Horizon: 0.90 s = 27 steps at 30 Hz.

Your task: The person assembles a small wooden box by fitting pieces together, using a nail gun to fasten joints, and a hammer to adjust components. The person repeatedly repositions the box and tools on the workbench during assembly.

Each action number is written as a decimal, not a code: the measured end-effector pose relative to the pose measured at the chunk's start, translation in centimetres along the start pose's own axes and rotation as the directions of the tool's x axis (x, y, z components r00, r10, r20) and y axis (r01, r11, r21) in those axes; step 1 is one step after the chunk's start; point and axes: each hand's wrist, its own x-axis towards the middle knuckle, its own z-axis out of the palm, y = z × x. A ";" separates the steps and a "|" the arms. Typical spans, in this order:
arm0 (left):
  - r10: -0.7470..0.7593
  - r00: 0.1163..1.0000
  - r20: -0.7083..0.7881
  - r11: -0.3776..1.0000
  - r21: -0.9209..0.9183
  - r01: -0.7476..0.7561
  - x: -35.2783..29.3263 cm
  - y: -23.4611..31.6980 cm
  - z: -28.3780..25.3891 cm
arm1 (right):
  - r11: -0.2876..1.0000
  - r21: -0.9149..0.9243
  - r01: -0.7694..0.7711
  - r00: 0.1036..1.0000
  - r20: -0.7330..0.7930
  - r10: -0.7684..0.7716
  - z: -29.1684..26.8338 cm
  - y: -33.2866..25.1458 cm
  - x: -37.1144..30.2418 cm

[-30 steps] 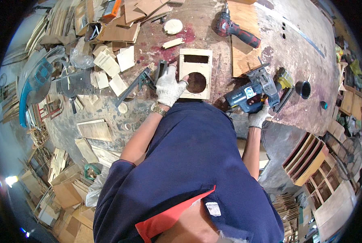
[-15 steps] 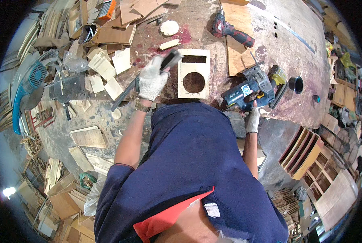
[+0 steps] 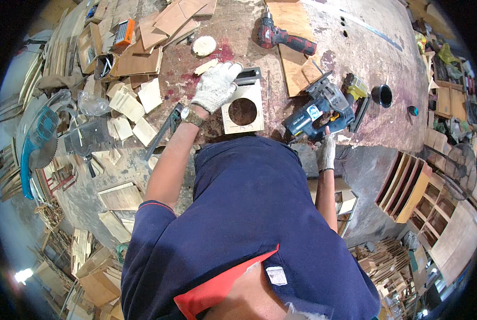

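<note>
Probably light and stiff, the dark frame [image 3: 249,76] is best held by its edges, as by the curled fingers of the left hand [image 3: 216,87], while the right hand's [image 3: 327,152] closure at the jigsaw [image 3: 314,113] cannot be told.

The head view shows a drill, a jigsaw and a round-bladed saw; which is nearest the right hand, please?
The blue jigsaw, directly at the right hand; the red drill lies farther up the table, the round-bladed saw far left.
</note>
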 end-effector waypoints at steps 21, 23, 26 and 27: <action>0.035 0.999 0.005 0.999 -0.036 -0.034 0.4 0.0 -0.2 | 0.999 0.007 0.049 0.998 0.035 -0.049 1.0 -1.0 -0.4; 0.006 1.000 0.022 0.998 -0.066 -0.004 0.3 -0.1 -0.2 | 0.998 -0.005 0.060 0.998 -0.007 -0.060 1.2 -1.1 -0.6; -0.022 0.999 0.036 0.994 -0.109 0.025 0.3 -0.3 -0.2 | 0.996 -0.056 0.068 0.994 -0.081 -0.073 1.2 -1.2 -1.1; -0.016 0.999 0.043 0.993 -0.114 0.020 0.3 -0.3 -0.1 | 0.992 -0.104 0.070 0.991 -0.107 -0.081 1.2 -1.2 -1.3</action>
